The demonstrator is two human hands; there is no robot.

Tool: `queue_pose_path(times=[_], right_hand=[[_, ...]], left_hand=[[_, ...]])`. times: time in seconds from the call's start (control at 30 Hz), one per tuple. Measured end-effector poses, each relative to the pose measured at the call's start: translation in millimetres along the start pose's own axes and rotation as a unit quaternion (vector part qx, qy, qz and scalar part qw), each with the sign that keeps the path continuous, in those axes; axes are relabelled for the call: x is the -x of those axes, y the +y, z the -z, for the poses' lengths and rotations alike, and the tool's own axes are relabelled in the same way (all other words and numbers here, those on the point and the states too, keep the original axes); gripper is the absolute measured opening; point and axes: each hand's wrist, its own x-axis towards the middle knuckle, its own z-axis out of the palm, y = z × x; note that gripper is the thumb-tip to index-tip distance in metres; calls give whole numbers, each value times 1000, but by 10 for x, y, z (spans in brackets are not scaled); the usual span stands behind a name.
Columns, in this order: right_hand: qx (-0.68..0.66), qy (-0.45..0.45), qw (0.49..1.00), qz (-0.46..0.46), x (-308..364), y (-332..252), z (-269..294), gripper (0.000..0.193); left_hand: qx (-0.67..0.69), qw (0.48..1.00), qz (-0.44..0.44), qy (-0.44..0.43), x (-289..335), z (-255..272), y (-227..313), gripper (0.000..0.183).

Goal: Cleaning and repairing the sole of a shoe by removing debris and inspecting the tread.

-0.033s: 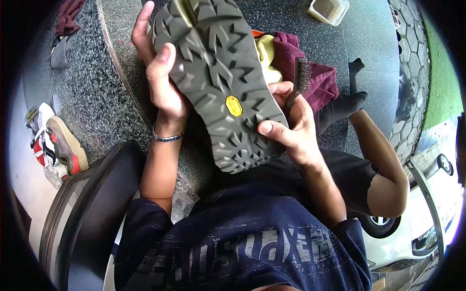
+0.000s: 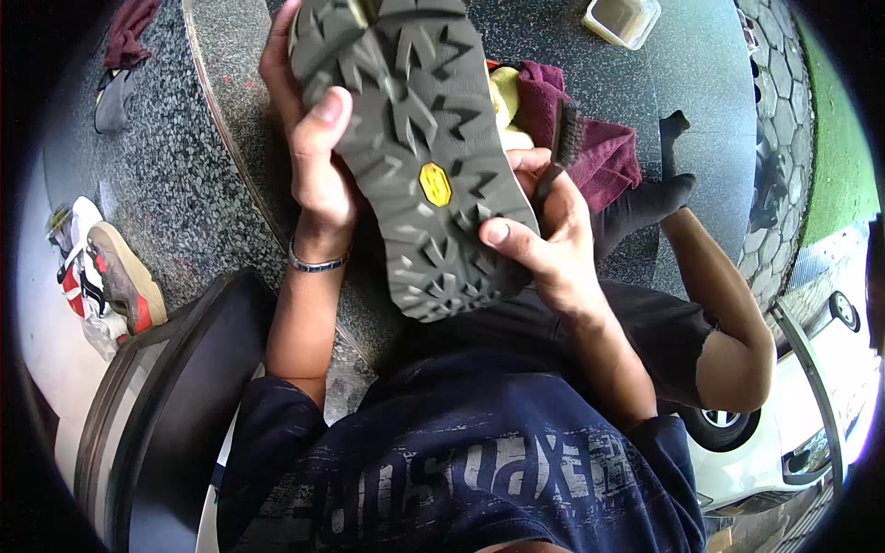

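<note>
A shoe (image 2: 396, 120) with a dark grey-green lugged sole and a small yellow emblem is held sole up in front of me, its upper hidden behind. My left hand (image 2: 318, 175) grips the shoe's left edge, thumb resting on the sole. On the opposite edge, my right hand (image 2: 562, 244) clasps the shoe's lower part with its thumb pressed on the treads. A dark-bristled brush (image 2: 567, 134) sticks up from the fingers of that same hand. Behind the brush lie a maroon cloth (image 2: 607, 164) and something yellow and soft (image 2: 503, 92), partly covered by the shoe.
A clear plastic container (image 2: 622, 20) stands on the speckled stone floor (image 2: 705, 74) at the far right. Several shoes (image 2: 120, 267) lie at the left, near a dark curved panel (image 2: 198, 396). Another maroon cloth (image 2: 131, 32) is at the far left. A white car (image 2: 765, 461) shows at right.
The shoe has shifted slightly left, and my right hand with the brush has moved a little the same way. Both hands keep hold.
</note>
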Motion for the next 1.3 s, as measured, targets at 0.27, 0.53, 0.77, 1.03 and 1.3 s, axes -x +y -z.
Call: queue_pose_path(times=[0.27, 0.53, 0.77, 1.03, 1.3], right_hand=[[194, 71, 978, 30, -370, -305, 267, 37], [703, 313, 616, 168, -1182, -1163, 1132, 21], [807, 258, 518, 117, -1437, -1171, 1319, 17], [754, 277, 571, 170, -1311, -1224, 1248, 21], [709, 287, 622, 169, -1392, -803, 1277, 20]], left_hand=[[-139, 969, 121, -166, -149, -53, 150, 93], [-185, 947, 65, -255, -101, -110, -58, 102], [-277, 931, 8, -240, -91, -84, -172, 93], [-204, 948, 83, -231, -114, -216, -112, 93], [-133, 941, 176, -256, 116, -182, -9, 102]])
